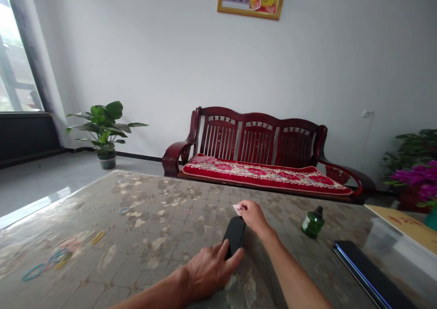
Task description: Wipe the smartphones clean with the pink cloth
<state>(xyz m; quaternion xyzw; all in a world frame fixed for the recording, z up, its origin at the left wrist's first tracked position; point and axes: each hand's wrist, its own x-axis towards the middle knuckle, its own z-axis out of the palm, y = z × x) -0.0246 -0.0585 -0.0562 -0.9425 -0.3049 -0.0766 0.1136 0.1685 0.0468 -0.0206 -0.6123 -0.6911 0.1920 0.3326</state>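
On the counter, my left hand grips the black case by its near end; at its far end my right hand pinches a pinkish scrap. A slack left hold could let the case skid.

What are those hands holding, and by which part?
The left hand grips the black object by its near end; the right hand pinches a pinkish scrap by its right edge.

I have the left grip low, back upward, thumb parted from fingers; right grip farther forward, fingertips pinched, right forearm slanting inward.
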